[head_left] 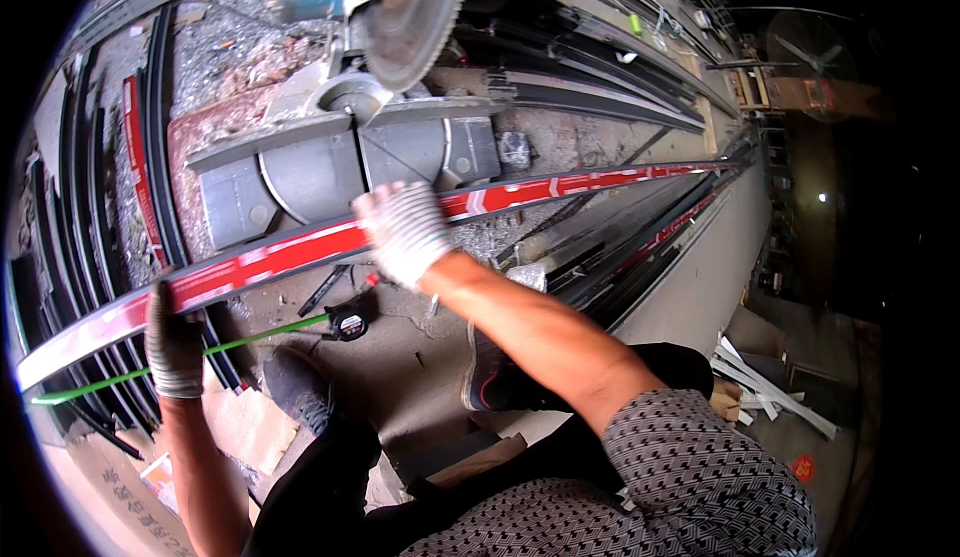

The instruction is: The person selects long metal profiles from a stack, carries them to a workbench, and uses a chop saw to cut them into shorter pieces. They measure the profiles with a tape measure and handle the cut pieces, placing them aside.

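Observation:
A long dark profile bar with red and white film [300, 249] runs slantwise across the view, from the lower left to the far right. My left hand [175, 347], in a striped work glove, is closed round its left part with the thumb on the near edge. Farther right, my right hand [405, 232], gloved alike, grips the bar from above. Just beyond it sits the grey base of a mitre saw [305, 177], its toothed blade [415, 32] raised above. Below the bar lies a tape measure [348, 323], its green blade [255, 339] drawn out leftward past my left hand.
Several dark profiles [85, 197] lie on the floor at the left, and more [600, 87] are stacked at the back right. My shoe [298, 382] is beside the tape measure. White offcuts [775, 392] lie at the right. A fan [812, 57] stands far right.

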The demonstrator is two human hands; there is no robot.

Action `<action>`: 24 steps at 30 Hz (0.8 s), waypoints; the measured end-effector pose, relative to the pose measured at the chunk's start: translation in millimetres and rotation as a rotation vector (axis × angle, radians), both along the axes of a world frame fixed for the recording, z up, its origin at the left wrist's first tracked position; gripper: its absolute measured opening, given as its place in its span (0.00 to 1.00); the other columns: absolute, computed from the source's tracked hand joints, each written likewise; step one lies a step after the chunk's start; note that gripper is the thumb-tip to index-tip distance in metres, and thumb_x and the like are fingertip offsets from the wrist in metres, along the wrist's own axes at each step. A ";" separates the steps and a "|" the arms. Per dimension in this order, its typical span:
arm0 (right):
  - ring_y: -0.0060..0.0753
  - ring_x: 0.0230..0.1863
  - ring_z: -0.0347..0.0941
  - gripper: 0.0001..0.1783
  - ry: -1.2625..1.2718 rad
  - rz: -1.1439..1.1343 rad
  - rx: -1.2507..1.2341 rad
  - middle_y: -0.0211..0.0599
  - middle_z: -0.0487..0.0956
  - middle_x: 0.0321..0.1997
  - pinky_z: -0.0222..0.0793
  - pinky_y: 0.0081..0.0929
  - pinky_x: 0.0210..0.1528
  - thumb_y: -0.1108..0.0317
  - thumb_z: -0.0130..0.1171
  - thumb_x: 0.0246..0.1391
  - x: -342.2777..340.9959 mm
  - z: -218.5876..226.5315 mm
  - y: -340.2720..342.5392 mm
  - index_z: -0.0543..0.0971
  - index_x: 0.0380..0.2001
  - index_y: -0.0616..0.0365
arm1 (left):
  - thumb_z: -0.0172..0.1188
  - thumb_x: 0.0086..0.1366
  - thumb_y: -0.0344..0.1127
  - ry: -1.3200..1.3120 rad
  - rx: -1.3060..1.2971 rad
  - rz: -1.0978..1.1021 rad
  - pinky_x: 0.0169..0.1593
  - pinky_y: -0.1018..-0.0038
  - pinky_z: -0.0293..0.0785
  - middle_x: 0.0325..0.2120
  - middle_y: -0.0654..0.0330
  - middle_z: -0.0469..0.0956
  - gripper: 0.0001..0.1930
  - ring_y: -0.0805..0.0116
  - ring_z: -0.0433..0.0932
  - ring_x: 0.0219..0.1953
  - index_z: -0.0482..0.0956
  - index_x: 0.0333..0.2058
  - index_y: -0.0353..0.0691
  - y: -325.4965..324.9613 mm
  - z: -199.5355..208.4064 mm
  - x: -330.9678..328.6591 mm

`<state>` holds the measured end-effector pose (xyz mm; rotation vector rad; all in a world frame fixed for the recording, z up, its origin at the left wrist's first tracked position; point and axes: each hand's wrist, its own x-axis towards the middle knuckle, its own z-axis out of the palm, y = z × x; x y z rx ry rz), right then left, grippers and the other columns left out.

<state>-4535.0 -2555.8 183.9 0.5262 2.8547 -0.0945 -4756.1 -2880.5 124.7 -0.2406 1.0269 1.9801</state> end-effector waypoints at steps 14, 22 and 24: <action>0.42 0.41 0.78 0.11 0.223 0.041 -0.046 0.42 0.80 0.37 0.70 0.43 0.45 0.64 0.51 0.59 -42.6 7.1 -41.5 0.77 0.42 0.56 | 0.55 0.75 0.41 0.327 -0.129 0.186 0.38 0.82 0.67 0.55 0.65 0.78 0.17 0.79 0.74 0.46 0.78 0.58 0.46 -52.5 -70.1 -58.4; 0.46 0.44 0.75 0.26 -0.010 -0.058 0.044 0.44 0.78 0.41 0.69 0.46 0.48 0.57 0.70 0.42 93.2 9.1 93.9 0.75 0.44 0.55 | 0.46 0.61 0.14 0.937 -0.573 0.176 0.47 0.84 0.72 0.66 0.59 0.69 0.34 0.72 0.74 0.57 0.66 0.68 0.36 -181.4 -82.7 -153.5; 0.46 0.46 0.76 0.28 -0.072 -0.063 0.057 0.44 0.79 0.43 0.69 0.45 0.50 0.55 0.73 0.42 102.0 10.0 100.1 0.76 0.45 0.55 | 0.52 0.68 0.25 0.817 -0.578 0.261 0.60 0.73 0.70 0.64 0.57 0.72 0.26 0.68 0.74 0.60 0.69 0.66 0.36 -194.4 -77.3 -165.9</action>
